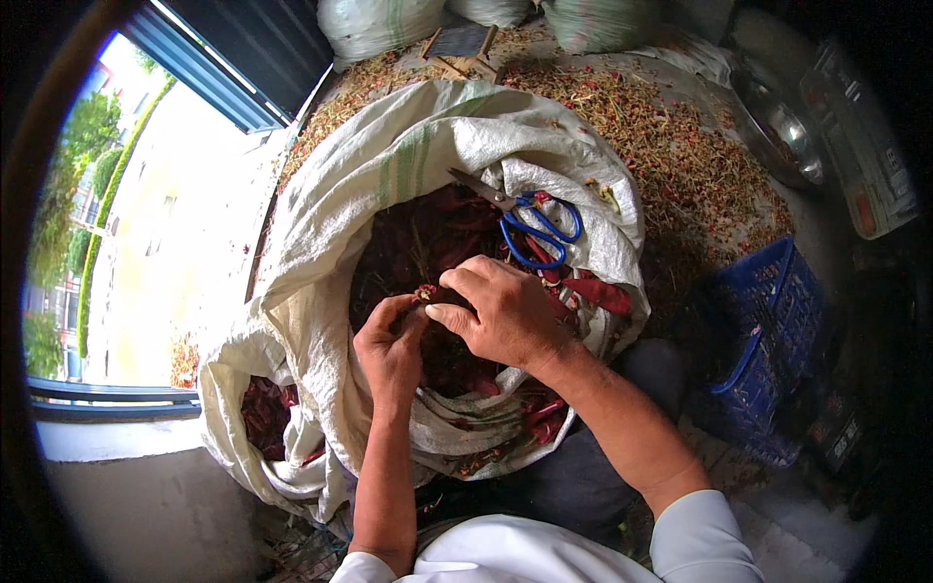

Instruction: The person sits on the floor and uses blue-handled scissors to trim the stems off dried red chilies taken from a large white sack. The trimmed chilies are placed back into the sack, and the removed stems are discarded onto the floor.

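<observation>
Over the mouth of a large white woven sack (328, 211), my left hand (391, 346) pinches a dried red chili pepper (425, 294) by its cut or stem end, which faces up. My right hand (503, 310) is just to the right of it, thumb and forefinger apart and close to the pepper; whether they touch it is hard to tell. Dark red dried chilies (452, 218) fill the sack beneath both hands. Scissors with blue handles (539, 229) lie on the sack's folded rim, beyond my right hand, with more red chilies (599, 294) beside them.
A smaller white sack of chilies (219, 379) stands at the left. Blue plastic crate (765, 350) at the right, metal bowl (780, 131) at the upper right. Stem scraps (656, 146) cover the floor behind; a small wooden-framed stool (461, 44) and full sacks (379, 25) stand there.
</observation>
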A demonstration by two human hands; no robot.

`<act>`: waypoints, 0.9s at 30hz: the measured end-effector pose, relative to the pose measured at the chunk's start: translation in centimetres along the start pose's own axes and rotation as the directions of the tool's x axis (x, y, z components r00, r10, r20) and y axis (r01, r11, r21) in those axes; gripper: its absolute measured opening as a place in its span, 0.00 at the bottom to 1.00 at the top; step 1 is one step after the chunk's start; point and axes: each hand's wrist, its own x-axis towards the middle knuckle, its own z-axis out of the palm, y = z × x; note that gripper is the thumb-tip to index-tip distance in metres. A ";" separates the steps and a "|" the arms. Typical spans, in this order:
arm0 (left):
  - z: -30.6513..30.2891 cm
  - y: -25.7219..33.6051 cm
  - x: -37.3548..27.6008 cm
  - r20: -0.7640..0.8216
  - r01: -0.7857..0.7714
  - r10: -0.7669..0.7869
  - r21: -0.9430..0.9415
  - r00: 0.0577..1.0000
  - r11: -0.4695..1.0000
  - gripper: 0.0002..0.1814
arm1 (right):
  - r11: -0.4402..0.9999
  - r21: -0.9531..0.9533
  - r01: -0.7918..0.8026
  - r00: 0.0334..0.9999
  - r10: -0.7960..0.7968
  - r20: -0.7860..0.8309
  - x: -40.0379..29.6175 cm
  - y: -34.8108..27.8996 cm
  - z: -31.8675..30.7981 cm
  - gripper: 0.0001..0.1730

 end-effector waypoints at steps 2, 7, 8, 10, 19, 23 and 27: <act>0.5 0.3 -0.2 0.013 -0.058 0.057 0.089 0.998 0.994 0.07 | 0.998 0.058 -0.035 0.999 0.034 0.013 -0.1 -0.4 0.0 0.13; 1.5 1.3 -0.9 0.027 -0.095 0.091 0.254 0.995 0.963 0.06 | 0.998 -0.012 -0.068 0.996 0.069 0.048 -0.6 -0.4 0.4 0.11; 1.5 1.5 -0.9 0.046 -0.161 0.155 0.283 0.987 0.946 0.06 | 0.994 -0.030 -0.102 0.993 0.103 0.058 -0.7 -0.4 0.4 0.10; 1.4 0.7 -1.0 0.058 -0.105 0.099 0.124 0.993 0.987 0.07 | 0.971 0.182 -0.154 0.988 0.154 0.013 -0.7 0.2 0.8 0.09; 0.7 -2.3 -0.5 0.167 0.072 0.003 -0.445 0.986 0.893 0.08 | 0.069 0.852 -0.519 0.778 0.451 0.437 -1.3 0.2 1.8 0.12; 1.1 -3.1 -0.2 0.133 0.137 -0.067 -0.637 0.989 0.759 0.08 | -0.111 0.926 -0.361 0.782 0.505 0.365 -0.7 1.1 1.5 0.11; 0.2 -2.3 -0.1 0.175 0.216 -0.127 -0.751 0.976 0.625 0.09 | 0.036 0.999 -0.014 0.662 0.749 -0.017 2.9 3.7 -4.8 0.12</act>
